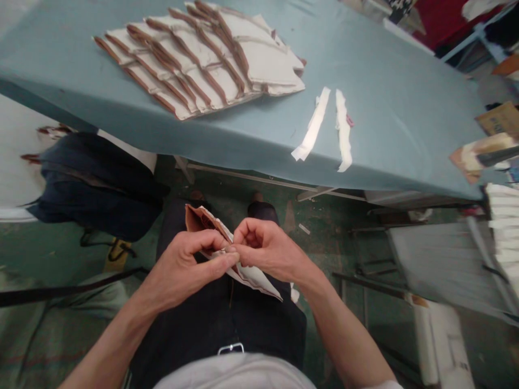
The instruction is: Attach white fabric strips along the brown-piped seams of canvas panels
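Note:
Above my lap, a folded piece of white fabric with a brown inner side [259, 281] is held slantwise between both hands. My left hand [198, 259] pinches its edge, thumb and fingers pressed together. Close against it, my right hand [263, 246] has thumb and forefinger closed at the same edge, fingertips meeting those of my left. Whatever small thing may lie between the fingertips is too small to make out. On the table ahead lies an overlapping stack of similar white and brown pieces [267, 62].
A blue-green covered table [385, 119] stretches across in front of me. On it lie two white strips [314, 124], one with a small pink thing beside it. Dark cloth [93, 183] hangs at the left. A grey surface on a metal frame [441, 265] stands at the right.

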The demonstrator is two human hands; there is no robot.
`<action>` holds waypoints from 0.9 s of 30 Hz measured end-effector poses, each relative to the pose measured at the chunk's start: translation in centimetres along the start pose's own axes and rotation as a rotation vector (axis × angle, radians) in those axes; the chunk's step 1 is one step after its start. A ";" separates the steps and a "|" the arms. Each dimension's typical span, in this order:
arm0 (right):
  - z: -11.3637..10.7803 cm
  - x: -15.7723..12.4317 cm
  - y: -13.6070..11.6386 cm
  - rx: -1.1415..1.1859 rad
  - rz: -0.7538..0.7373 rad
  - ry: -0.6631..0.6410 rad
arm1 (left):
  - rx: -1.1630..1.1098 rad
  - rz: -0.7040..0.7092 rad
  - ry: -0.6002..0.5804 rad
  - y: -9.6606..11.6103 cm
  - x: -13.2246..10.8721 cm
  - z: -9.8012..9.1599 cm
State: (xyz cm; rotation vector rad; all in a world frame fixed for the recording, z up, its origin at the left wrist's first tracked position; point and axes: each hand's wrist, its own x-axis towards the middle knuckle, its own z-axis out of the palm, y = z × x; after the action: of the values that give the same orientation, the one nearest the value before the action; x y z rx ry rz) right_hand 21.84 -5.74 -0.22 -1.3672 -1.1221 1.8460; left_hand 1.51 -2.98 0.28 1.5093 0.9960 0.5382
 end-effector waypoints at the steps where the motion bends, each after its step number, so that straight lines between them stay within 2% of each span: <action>1: -0.1 0.0 -0.1 -0.009 0.001 -0.005 | 0.006 0.006 -0.013 0.0 0.1 -0.1; 6: -0.5 0.0 -0.4 -0.065 -0.039 -0.006 | 0.058 0.052 -0.055 0.4 0.3 -0.7; 12: -0.6 -0.1 -0.5 -0.124 -0.069 0.013 | 0.096 0.064 -0.050 1.0 0.4 -0.7; 16: -0.1 -0.4 -0.9 -0.213 -0.093 0.069 | 0.170 0.074 0.008 1.3 0.1 -0.3; 22: 0.5 -0.4 -1.2 -0.302 -0.174 0.163 | 0.169 0.035 0.197 1.0 -0.3 1.0; 27: 0.1 -0.1 -0.4 -0.251 -0.176 0.150 | 0.092 0.001 0.186 0.5 -0.5 0.9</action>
State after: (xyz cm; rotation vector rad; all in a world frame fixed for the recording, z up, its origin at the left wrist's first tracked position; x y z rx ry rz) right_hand 21.72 -5.65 0.21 -1.4656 -1.3825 1.4917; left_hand 2.10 -3.83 0.63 1.5618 1.1771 0.6496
